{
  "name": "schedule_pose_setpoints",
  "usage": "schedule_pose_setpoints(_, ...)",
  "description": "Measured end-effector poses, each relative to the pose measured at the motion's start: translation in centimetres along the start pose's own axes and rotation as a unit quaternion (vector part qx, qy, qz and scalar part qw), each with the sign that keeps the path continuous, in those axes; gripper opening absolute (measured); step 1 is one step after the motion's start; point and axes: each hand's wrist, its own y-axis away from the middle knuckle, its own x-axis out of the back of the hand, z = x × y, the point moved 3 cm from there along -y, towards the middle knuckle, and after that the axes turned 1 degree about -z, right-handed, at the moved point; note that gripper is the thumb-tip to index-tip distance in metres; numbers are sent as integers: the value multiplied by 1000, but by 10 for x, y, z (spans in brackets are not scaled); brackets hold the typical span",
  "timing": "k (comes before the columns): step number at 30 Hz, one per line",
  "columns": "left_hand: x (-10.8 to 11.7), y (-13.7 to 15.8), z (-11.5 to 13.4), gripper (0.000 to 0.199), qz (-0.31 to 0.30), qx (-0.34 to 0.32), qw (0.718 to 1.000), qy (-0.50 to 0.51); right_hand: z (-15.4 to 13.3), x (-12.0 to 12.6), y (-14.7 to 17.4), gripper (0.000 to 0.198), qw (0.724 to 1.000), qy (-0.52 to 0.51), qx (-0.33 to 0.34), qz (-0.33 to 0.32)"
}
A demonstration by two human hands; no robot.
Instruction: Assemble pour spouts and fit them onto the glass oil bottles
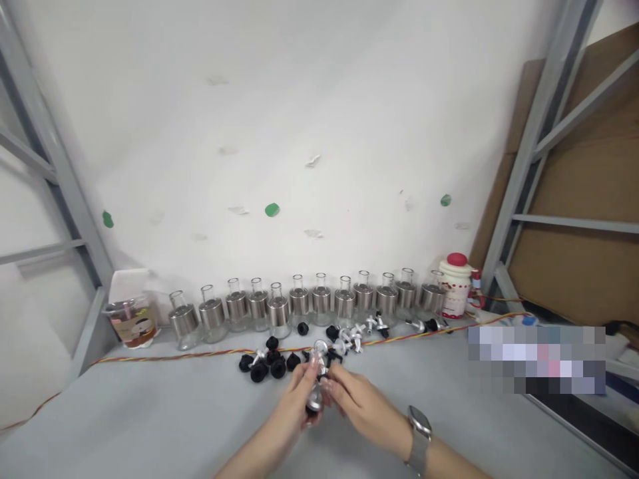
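Close to me over the grey table, my left hand (298,398) is closed round a silver and black bottle stopper (314,400), its thumb along the top. My right hand (363,404), with a watch on the wrist, has its fingertips pinched against the upper end of the same stopper. Fingers hide part of it, and the fingertips are slightly blurred. Just beyond the hands lie loose black caps (258,371) on the left and silver stopper pieces (344,344) on the right, in a scattered heap.
Behind the heap stands a row of several glass bottles (278,311) with steel sleeves. A plastic cup (132,322) is at the left end, a white and red bottle (455,286) at the right. A twisted red-yellow wire (190,356) crosses the table (150,412).
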Motion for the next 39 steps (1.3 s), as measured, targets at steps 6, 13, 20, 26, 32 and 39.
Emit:
schedule_pose_setpoints(6,0,-10,-17,68,-38,14,998,-39,3,1,-2,25,1000,7,5,-1)
schedule_pose_setpoints(13,8,12,15,44,54,-331,848,-411,51,31,-22,39,950,-183,-121,221)
schedule_pose_setpoints(20,0,25,20,61,40,-418,730,-539,97,88,-16,48,870,-189,-173,422)
schedule_pose_setpoints(26,-1,23,17,60,51,-417,724,-547,116,105,-15,48,873,-113,-184,438)
schedule_pose_setpoints(32,0,20,16,58,83,-410,729,-542,120,92,-25,19,918,71,-141,364)
schedule_pose_setpoints(39,2,15,12,59,81,-413,714,-559,120,81,-22,14,923,201,-142,297)
